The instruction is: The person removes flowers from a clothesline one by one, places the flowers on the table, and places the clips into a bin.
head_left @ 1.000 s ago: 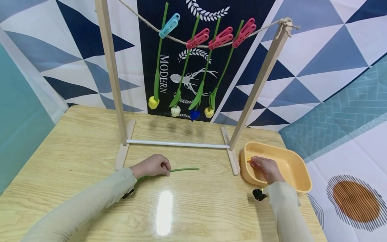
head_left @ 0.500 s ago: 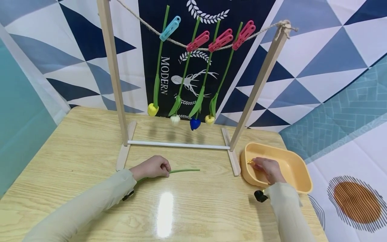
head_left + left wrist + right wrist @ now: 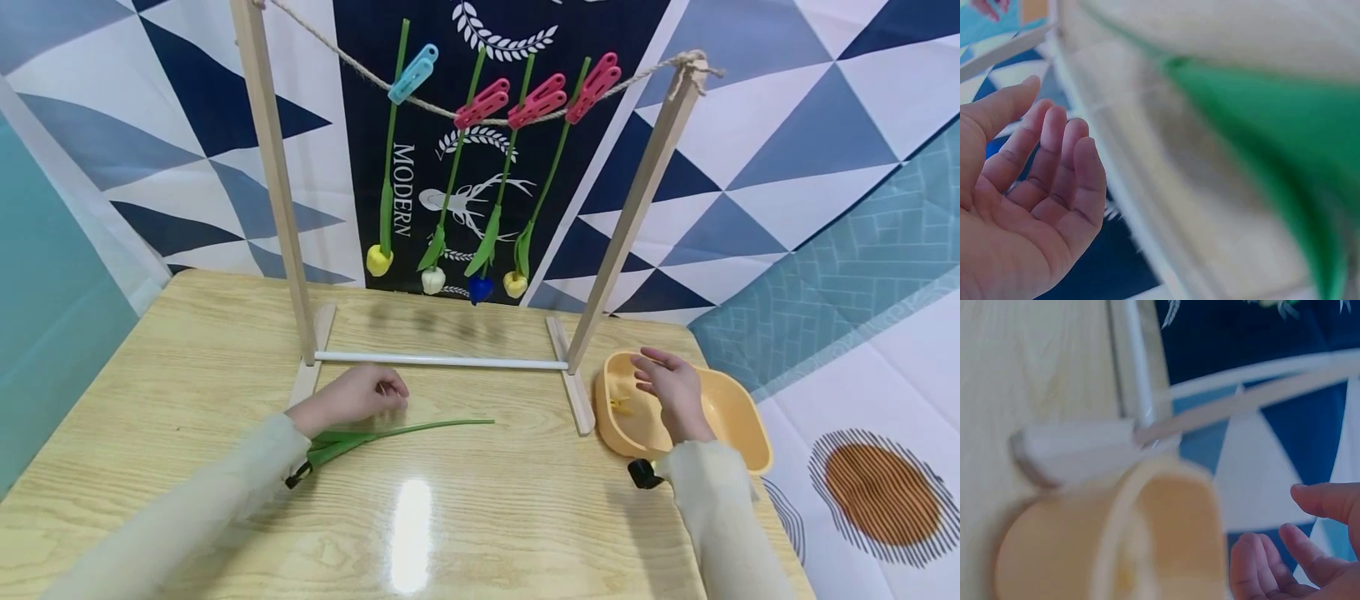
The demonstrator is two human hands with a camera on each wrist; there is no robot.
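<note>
My left hand hovers just above the table, behind a flower stem with green leaves; its bloom is hidden by my sleeve. In the left wrist view the fingers of that hand bend loosely with nothing in them, apart from the blurred leaf. My right hand is raised over a light orange plastic basin, fingers spread and holding nothing. Inside the basin, near its left wall, lies a small yellow clothespin.
A wooden frame has two posts, a white crossbar and a sagging rope. From it hang several tulips, head down, held by a blue clothespin and pink clothespins. Patterned cloth covers the wall behind.
My left hand has let go of the stem and lifted slightly back and left. My right hand has let go of the yellow clothespin and risen from the basin.
</note>
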